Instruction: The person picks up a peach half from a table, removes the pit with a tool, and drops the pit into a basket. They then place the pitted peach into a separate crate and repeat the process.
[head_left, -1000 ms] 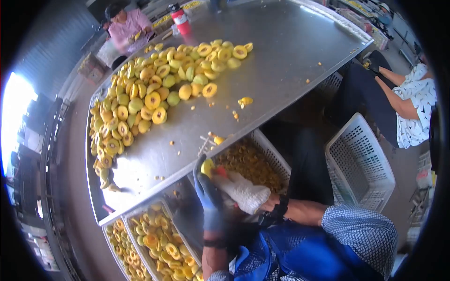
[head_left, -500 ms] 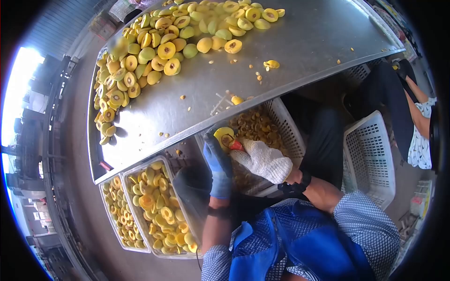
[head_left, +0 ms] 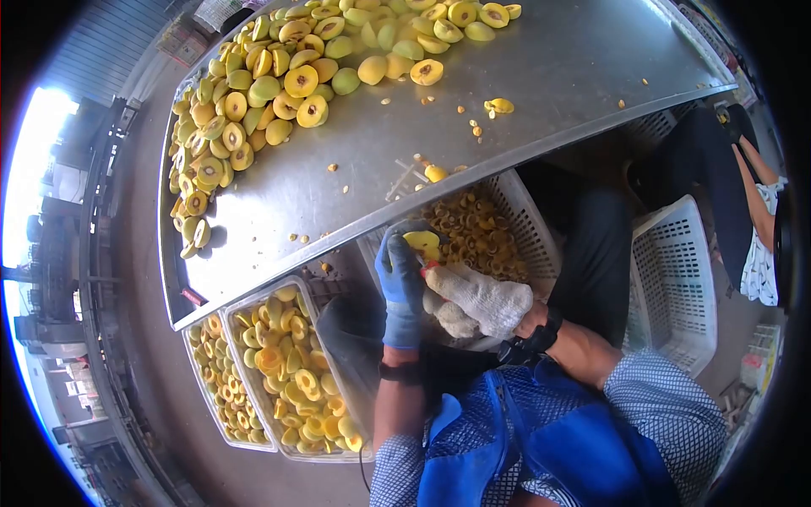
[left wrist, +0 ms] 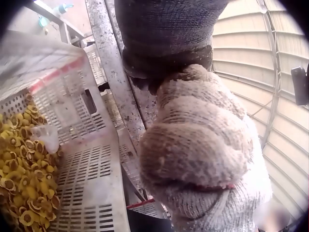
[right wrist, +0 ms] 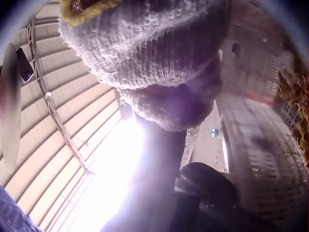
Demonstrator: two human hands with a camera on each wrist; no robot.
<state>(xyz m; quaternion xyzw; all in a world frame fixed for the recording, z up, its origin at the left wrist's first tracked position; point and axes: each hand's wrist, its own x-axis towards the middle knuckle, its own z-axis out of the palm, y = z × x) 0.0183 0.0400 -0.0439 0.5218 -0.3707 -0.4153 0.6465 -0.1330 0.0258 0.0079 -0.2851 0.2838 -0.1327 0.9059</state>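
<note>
In the head view my left hand (head_left: 400,296), in a blue and dark glove, grips a yellow fruit half (head_left: 424,244) near the table edge. Close against it, my right hand (head_left: 486,302), in a white knitted glove, has its fingers curled round a small red-ended tool (head_left: 429,267), most of which is hidden. The left wrist view has the dark glove (left wrist: 166,36) above the curled white glove (left wrist: 198,145). A yellow fruit rim (right wrist: 91,14) with a brown middle shows beside the white glove (right wrist: 149,48) in the right wrist view.
Halved fruits (head_left: 312,111) are heaped on the metal table (head_left: 355,182). Below its edge, a crate (head_left: 534,221) holds small brownish-yellow pieces. Two crates (head_left: 325,456) of fruit pieces stand at lower left, another crate (head_left: 676,253) at right, near a seated person.
The head view has tilted down from the far table and the seated person there. Both hands stay together at the fruit; its brown centre, visible half a second ago, no longer shows in the head view.
</note>
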